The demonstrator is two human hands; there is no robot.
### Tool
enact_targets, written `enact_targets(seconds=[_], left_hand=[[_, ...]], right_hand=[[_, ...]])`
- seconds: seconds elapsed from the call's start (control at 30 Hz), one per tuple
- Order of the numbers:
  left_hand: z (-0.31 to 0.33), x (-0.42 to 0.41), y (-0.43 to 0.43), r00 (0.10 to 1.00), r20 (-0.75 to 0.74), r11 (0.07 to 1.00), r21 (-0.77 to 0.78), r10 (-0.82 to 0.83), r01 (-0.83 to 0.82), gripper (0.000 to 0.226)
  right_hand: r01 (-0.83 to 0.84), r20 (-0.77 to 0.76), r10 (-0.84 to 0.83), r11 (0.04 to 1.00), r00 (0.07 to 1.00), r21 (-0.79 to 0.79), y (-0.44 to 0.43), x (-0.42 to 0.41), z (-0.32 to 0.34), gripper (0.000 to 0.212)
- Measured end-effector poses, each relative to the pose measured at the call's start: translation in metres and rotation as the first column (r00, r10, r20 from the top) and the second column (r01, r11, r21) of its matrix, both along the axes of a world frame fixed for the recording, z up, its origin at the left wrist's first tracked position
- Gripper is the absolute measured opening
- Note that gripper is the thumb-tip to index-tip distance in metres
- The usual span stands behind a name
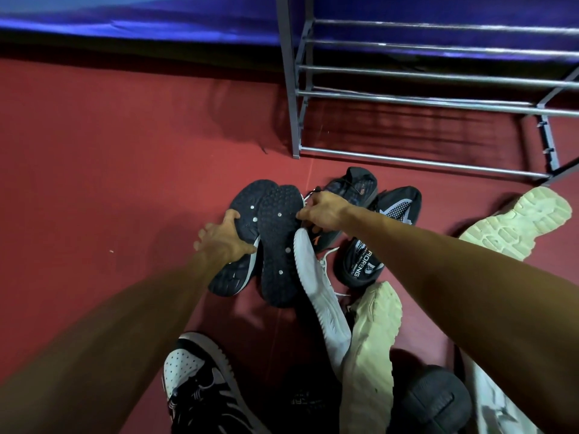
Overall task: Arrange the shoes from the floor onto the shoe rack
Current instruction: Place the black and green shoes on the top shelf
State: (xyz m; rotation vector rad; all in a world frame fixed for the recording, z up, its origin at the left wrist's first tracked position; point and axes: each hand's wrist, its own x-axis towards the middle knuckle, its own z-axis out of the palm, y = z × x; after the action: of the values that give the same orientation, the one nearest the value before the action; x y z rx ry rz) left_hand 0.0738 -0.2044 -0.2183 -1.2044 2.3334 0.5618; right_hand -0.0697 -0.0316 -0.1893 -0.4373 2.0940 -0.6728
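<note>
Dark pair (275, 245): I see it soles up, just short of the rack (290, 89), between my hands.
Left hand (224, 238): grasping its left edge.
Right hand (322, 209): pinching its right edge.

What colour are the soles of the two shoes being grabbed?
The shoes have dark navy soles with small white dots; head view shows them best.

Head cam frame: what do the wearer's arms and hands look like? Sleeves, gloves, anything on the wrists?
Left forearm and right forearm are bare right to the frame edge; no sleeve shows. Left hand and right hand are ungloved. No watch, band, ring or marking is visible on either wrist or hand.
</note>
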Motion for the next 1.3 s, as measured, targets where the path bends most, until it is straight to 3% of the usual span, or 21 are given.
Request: enact_targets(seconds=[0.13,0.37,0.6,0.8,1.03,1.3], left_hand=[[0.002,0.007,-0.004,0.999,-0.042,0.993,0.121,0.009,-0.004,0.085],[0.017,0.006,-0.001,0.993,-0.115,1.0,-0.018,0.008,-0.01,0.07],[0.028,0.0,0.002,0.962,-0.262,0.997,-0.009,0.078,-0.083,0.085],[0.046,-0.004,0.007,0.943,-0.317,0.992,-0.033,0.104,-0.121,0.086],[0.082,-0.023,0.043,0.908,-0.412,0.997,0.053,0.076,-0.06,0.079],[0.124,-0.061,0.107,0.854,-0.519,0.938,0.316,0.043,0.144,0.077]], right_hand=[[0.011,0.007,-0.011,1.0,1.0,-0.02,0.004,-0.002,0.005,0.03],[0.027,-0.019,-0.028,0.999,0.999,-0.037,0.021,-0.006,0.02,0.03],[0.062,-0.066,-0.066,0.997,0.996,-0.052,0.054,-0.005,0.038,0.023],[0.055,-0.095,-0.059,0.997,0.994,-0.045,0.091,0.007,0.055,0.033],[0.091,-0.131,-0.096,0.995,0.987,-0.045,0.128,0.017,0.069,0.021],[0.227,-0.158,-0.245,0.966,0.957,-0.12,0.166,0.003,0.108,0.02]])
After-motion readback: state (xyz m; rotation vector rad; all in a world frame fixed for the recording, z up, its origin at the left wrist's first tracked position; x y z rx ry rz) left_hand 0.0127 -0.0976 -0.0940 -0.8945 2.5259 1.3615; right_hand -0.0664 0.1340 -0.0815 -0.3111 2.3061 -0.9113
